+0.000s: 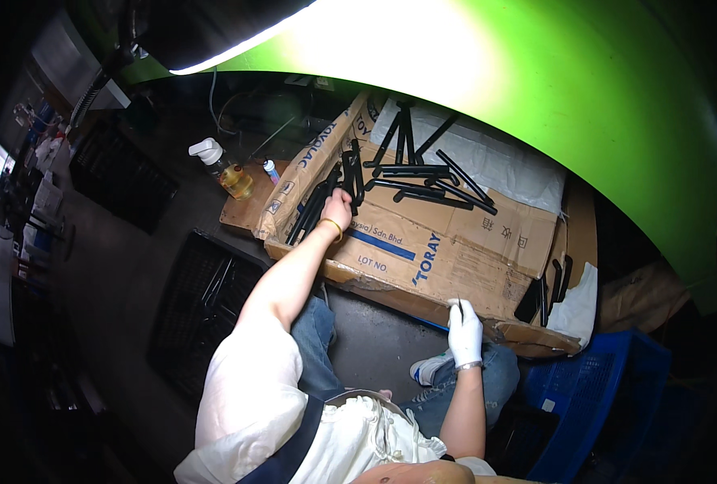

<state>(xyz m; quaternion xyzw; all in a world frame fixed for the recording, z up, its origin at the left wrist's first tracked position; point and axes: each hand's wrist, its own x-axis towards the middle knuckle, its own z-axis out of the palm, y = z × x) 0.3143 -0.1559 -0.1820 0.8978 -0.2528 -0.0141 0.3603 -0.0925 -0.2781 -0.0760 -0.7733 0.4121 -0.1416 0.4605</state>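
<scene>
My left hand (338,208), bare with a yellow band at its wrist, reaches into a pile of long black bars (316,208) at the left end of an opened cardboard box (475,270). Its fingers are curled at one bar, partly hidden among the others. In a white glove, my right hand (465,332) is closed just off the box's front edge. A thin dark pointed tool (459,305) sticks up from its fingers, too small to name. More black bars (435,177) lie loosely across the middle of the box, some on white sheeting (520,173).
A bottle of yellow liquid (233,176) and a small tube (271,171) stand left of the box. Black crates (205,294) sit at lower left, a blue crate (596,399) at lower right. A lit lamp (237,40) and green panel (584,89) hang over the far side.
</scene>
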